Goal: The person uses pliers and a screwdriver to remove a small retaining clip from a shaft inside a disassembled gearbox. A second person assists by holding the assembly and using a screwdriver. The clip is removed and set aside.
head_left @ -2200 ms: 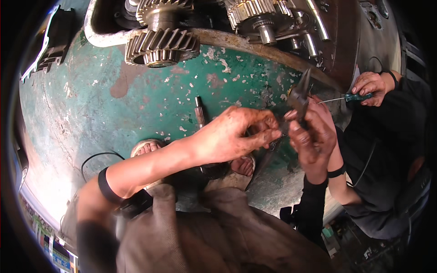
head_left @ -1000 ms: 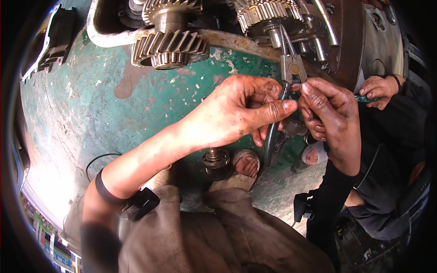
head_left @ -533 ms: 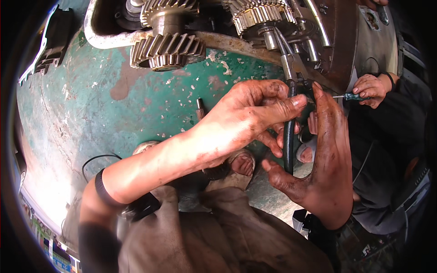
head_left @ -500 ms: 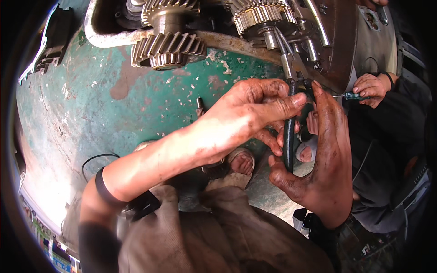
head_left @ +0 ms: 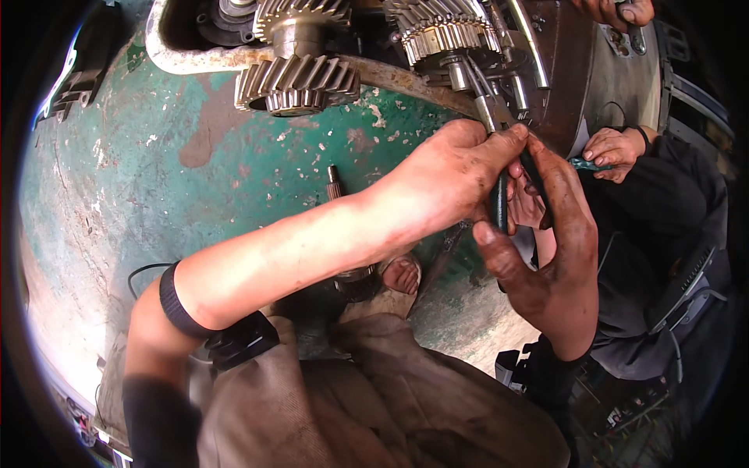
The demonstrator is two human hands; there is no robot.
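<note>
A pair of long-nosed pliers (head_left: pixel 495 115) with black handles points away from me, its jaws reaching a shaft end (head_left: pixel 457 75) under a toothed gear stack (head_left: pixel 445 35). Whether the tips grip anything is too small to tell. My left hand (head_left: pixel 460 160) is closed around the pliers just below the pivot, thumb on top. Along the other handle lie the fingers of my right hand (head_left: pixel 558 246), with its thumb toward the handle ends. Both palms hide part of the handles.
A helical gear (head_left: pixel 296 82) sits at the rim of the metal housing (head_left: pixel 195 61). A splined shaft (head_left: pixel 334 183) stands near my left forearm. At right, another person's hand (head_left: pixel 616 148) holds a screwdriver (head_left: pixel 587 164); another hand (head_left: pixel 616 12) is at the top right.
My left hand has slid up the pliers toward the pivot, and my right hand has closed in on the handles. The other person's hand at the top right has come further into view.
</note>
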